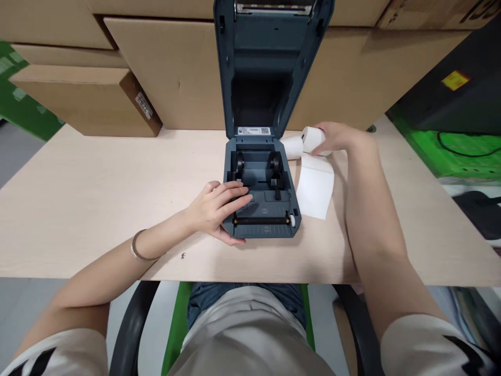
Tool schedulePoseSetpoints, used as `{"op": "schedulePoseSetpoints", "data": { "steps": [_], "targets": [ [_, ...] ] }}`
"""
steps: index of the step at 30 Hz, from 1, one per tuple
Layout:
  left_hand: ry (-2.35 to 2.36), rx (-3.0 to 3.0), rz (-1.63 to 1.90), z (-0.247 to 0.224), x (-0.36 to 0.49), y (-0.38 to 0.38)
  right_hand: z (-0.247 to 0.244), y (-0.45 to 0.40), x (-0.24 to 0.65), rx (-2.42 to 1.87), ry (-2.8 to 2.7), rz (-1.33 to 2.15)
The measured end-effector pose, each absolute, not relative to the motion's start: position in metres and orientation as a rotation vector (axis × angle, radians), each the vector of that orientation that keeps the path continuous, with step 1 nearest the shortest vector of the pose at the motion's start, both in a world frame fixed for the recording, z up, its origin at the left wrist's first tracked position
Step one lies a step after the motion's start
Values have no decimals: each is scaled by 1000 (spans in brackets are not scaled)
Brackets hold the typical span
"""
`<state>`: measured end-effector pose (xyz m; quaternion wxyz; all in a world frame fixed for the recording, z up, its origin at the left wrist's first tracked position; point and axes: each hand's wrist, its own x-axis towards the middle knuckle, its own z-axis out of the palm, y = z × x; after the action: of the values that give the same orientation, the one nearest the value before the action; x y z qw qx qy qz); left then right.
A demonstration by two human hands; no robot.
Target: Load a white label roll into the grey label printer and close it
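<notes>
A dark blue-grey label printer [258,203] stands on the table with its lid [260,78] raised upright; the media bay shows two black roll holders and no roll. My left hand [221,209] grips the printer's front left edge, fingers reaching over the rim and thumb low at the front. To the right of the printer, my right hand [336,138] is closed around a white label roll [313,140]. A loose white label strip [316,188] lies flat on the table just in front of that roll. A second white roll [292,148] rests between it and the printer, partly hidden.
Cardboard boxes [164,73] form a wall behind the table [97,209]. A smaller box [86,99] stands at the back left. On the right are a dark case with a yellow label [455,80] and a green surface with a black cable [465,151].
</notes>
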<state>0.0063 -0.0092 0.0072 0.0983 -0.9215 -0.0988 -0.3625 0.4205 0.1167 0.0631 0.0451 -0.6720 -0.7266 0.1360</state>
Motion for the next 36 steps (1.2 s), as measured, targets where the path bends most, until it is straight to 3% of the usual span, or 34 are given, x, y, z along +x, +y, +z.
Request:
{"op": "schedulePoseSetpoints", "data": {
  "steps": [4,9,14,18,23,28,36],
  "targets": [
    [-302,-2680,-1062,7,6,-10,74,109,413,-2197,-2201,418],
    [-296,-2574,-1110,8,9,-12,123,78,410,-2213,-2156,310],
    [-314,-2586,-1118,5,8,-12,167,32,434,-1986,-2206,179],
    [-350,-2615,-1076,-1,3,-12,181,8,427,-1740,-2323,279],
    [-412,-2592,-956,-2,2,-12,172,10,345,-1437,-2577,512],
    [-348,-2612,-1096,1,5,-13,139,26,285,-1324,-2579,575],
    [-364,-2578,-1164,-7,4,-11,116,37,271,-1323,-2730,358]
  ]
}}
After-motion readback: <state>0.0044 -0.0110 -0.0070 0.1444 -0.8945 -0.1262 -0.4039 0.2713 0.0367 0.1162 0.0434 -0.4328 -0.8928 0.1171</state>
